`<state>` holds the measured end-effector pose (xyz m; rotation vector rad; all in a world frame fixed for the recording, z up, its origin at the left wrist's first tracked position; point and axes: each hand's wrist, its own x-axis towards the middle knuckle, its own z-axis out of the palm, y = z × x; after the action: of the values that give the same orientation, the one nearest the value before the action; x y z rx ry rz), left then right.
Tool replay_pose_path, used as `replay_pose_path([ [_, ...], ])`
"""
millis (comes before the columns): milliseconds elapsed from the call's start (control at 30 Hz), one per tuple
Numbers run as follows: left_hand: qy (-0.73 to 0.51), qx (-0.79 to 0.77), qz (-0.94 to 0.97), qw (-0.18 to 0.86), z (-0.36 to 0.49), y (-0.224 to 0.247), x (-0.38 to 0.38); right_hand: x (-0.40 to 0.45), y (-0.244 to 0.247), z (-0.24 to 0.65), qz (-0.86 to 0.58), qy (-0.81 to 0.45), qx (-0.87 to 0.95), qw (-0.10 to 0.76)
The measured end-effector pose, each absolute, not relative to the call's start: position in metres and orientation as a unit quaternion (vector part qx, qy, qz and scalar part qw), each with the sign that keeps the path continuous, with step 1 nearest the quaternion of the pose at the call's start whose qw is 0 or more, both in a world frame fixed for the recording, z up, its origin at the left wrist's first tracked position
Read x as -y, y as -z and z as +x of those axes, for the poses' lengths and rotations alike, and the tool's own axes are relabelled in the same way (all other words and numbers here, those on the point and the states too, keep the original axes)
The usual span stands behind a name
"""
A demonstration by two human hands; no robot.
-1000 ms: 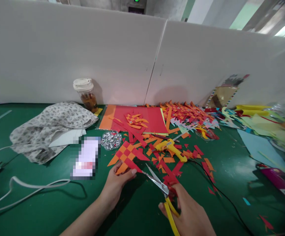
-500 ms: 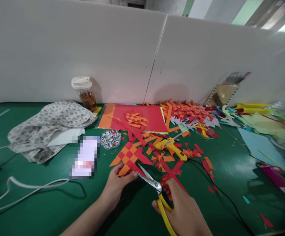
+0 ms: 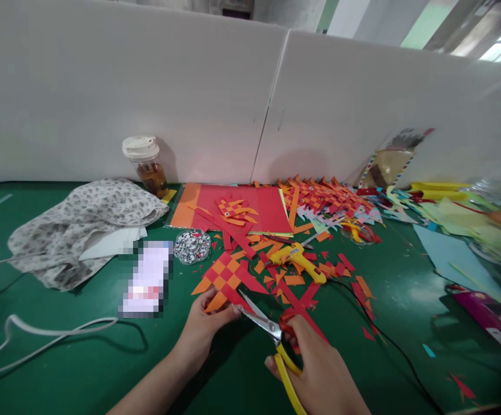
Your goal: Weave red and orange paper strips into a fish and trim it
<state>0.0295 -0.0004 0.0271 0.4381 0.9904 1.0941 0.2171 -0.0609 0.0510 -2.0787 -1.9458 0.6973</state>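
Note:
Between thumb and fingers, my left hand (image 3: 207, 323) pinches a woven paper fish (image 3: 224, 275) in a red and orange checker pattern, with pointed strips sticking out. My right hand (image 3: 315, 363) grips scissors (image 3: 270, 327) with yellow and red handles. The scissor blades stand apart at the red strip end of the fish, close to my left thumb. Behind the hands lie a yellow glue gun (image 3: 300, 261), loose red and orange paper scraps (image 3: 294, 280) and a round clear container of googly eyes (image 3: 192, 246).
Red and orange paper sheets (image 3: 271, 207) lie at the back, a small woven fish (image 3: 235, 211) on top. More woven fish (image 3: 323, 196) are piled to their right. A phone (image 3: 149, 276), patterned cloth (image 3: 86, 225), lidded drink cup (image 3: 149, 167) and white cable (image 3: 60, 328) are on the left.
The scissor blades have closed slightly near the fish's strip end. Both hands keep their holds, and the whole view has shifted a little.

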Motion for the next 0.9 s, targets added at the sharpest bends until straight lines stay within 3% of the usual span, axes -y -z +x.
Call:
replay_pose_path([
  [900,-0.506,-0.452,0.197,0.707,0.0321,-0.0203,0.0010,0.0609,-0.0475,0.2229,-0.714,-0.275,0.640,0.067],
])
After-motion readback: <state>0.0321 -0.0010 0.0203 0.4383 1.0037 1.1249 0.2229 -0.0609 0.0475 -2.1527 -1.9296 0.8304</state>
